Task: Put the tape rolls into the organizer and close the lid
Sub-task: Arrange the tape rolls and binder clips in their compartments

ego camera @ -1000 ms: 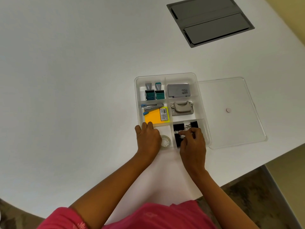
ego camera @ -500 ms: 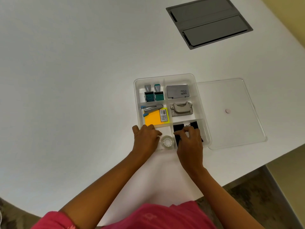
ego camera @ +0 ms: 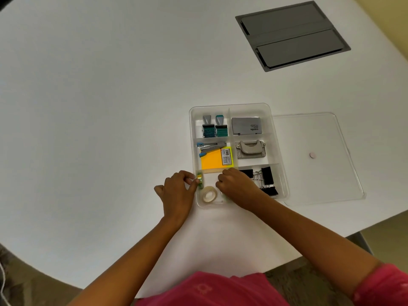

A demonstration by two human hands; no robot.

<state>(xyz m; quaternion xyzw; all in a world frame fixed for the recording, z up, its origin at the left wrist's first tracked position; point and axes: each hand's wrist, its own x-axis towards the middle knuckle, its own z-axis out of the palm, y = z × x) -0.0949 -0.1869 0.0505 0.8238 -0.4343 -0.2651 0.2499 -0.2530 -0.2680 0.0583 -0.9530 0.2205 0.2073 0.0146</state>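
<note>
Placement step: left hand [ego camera: 176, 193] pinches green tape roll [ego camera: 200, 181] in organizer [ego camera: 278, 138] lower-left compartment beside white roll [ego camera: 209, 193]; right hand [ego camera: 237, 186] grip indeterminate. Lid [ego camera: 318, 173], frame right, needs fitting next.

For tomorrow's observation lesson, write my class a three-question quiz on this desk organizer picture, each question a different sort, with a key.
1. True or false: the clear lid is already on the organizer.
2. What sits in the compartment right of the clear tape roll? A) binder clips B) date stamps C) hole punch
3. Fill in: the left hand holds a small ____ tape roll at the organizer's left wall.

Key: 1 false; 2 A; 3 green
</note>
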